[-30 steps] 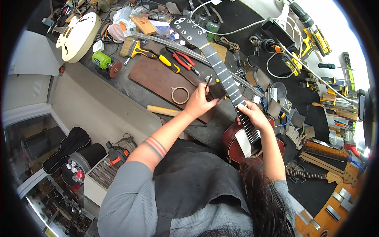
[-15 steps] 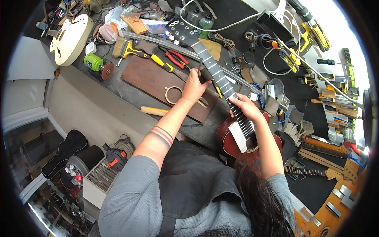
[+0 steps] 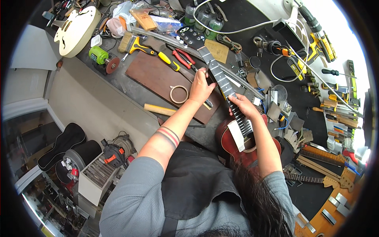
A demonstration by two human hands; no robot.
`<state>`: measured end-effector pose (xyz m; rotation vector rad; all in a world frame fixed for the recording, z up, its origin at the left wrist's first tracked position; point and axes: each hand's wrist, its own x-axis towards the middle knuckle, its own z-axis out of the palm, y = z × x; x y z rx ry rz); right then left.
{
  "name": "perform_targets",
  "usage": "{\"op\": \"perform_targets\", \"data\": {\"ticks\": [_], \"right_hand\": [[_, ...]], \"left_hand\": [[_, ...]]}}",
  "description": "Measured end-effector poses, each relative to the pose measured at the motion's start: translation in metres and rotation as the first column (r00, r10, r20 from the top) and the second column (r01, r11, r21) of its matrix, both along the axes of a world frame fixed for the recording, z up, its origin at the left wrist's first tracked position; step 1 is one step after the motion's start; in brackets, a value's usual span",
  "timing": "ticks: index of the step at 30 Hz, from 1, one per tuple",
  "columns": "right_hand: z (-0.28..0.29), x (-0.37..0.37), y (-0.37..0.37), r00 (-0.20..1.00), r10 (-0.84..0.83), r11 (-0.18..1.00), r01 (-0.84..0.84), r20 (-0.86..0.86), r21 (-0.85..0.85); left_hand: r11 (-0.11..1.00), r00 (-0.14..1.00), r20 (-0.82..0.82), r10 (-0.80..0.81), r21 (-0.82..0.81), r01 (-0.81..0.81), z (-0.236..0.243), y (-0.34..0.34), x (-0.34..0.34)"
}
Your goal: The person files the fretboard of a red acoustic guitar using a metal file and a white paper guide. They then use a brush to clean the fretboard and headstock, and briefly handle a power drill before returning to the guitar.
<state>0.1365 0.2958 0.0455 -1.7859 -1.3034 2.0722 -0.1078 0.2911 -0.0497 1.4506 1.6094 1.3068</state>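
Note:
A red-brown acoustic guitar (image 3: 227, 143) lies aslant in front of me, its stringless fretted neck (image 3: 221, 78) pointing away to the upper left. A white strip (image 3: 236, 135) rests over its body beside the fingerboard's end. My right hand (image 3: 243, 106) is closed round the neck near the body, thumb on the fretboard's edge. Higher up, at the neck's left side, my left hand (image 3: 200, 87) has its fingers bent together. Something thin and dark shows at its fingertips; its kind is not clear. The black headstock (image 3: 191, 37) lies at the far end over the bench.
Left of the neck, a brown board (image 3: 152, 79) carries a tape roll (image 3: 179, 94). Red-handled pliers (image 3: 183, 59), a yellow-black brush (image 3: 136, 45) and a green rotary tool (image 3: 99, 55) lie around it. A cream guitar body (image 3: 77, 33) sits far left; scraps (image 3: 273, 111) crowd the right.
The view has shifted slightly, so the bench appears a little lower and further right. Near the left hand, the dark piece beside the neck shows less. The right hand keeps its hold on the neck.

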Motion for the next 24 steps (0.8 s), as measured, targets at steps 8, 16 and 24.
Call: {"op": "perform_targets", "data": {"ticks": [8,16,24], "right_hand": [[0.0,-0.002,0.002,0.999,0.039,0.999,-0.039,0.003,-0.002],[0.001,0.001,0.003,0.99,0.1,0.994,-0.103,0.103,0.025],[0.021,-0.017,-0.042,0.911,-0.161,0.516,-0.251,0.381,0.819]], "left_hand": [[1.0,1.0,-0.002,-0.009,-0.011,0.009,0.003,-0.004,0.0],[1.0,0.999,-0.044,0.015,0.0,-0.015,0.015,-0.032,-0.016],[0.931,0.952,-0.061,0.299,-0.199,-0.305,0.021,-0.119,-0.155]]}}
